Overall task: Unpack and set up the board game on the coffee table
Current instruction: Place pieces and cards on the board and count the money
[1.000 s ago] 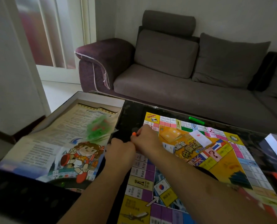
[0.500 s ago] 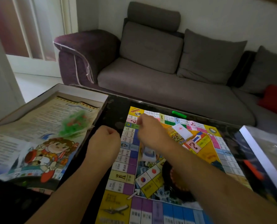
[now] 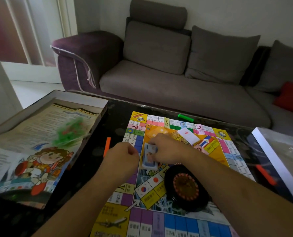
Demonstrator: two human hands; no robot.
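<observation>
Pinching card stack point(image 3: 150, 155) on game board point(image 3: 215, 151) with right hand point(image 3: 168, 149) | left hand point(image 3: 123, 156) fisted, empty | orange stick point(image 3: 107, 146) beside board

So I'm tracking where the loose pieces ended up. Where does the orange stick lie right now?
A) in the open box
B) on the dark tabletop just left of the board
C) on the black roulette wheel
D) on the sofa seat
B: the orange stick lies on the dark coffee table, in the gap between the open box and the game board, just beyond the left hand.
</observation>
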